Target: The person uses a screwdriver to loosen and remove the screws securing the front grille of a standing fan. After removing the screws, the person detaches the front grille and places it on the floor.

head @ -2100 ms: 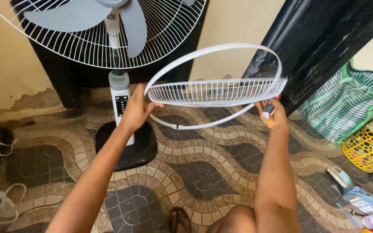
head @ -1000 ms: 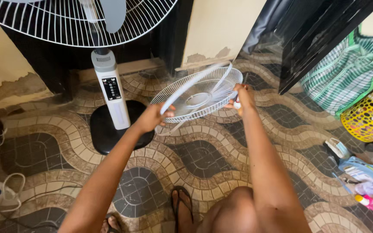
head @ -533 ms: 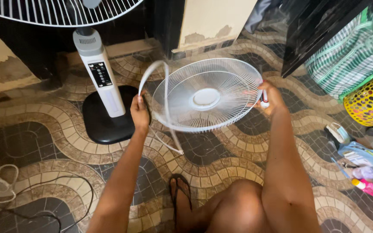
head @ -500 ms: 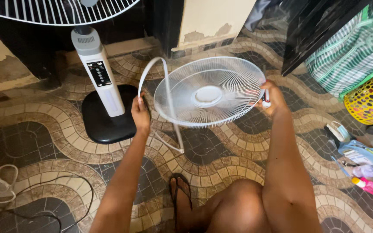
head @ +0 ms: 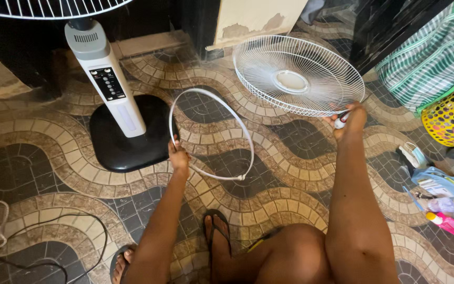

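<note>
left hand [head: 178, 156] closed around one white ring clip [head: 209, 134], held low over the tiled floor [head: 290, 173], just beside the edge of the black fan base [head: 127, 137]. right hand [head: 349, 117] grips the near rim of one white fan guard [head: 298, 75], a small red-and-white tool pinched in the same fingers. open floor between ring and guard. one standing fan; one yellow basket [head: 453, 118] at the right edge, well apart.
</note>
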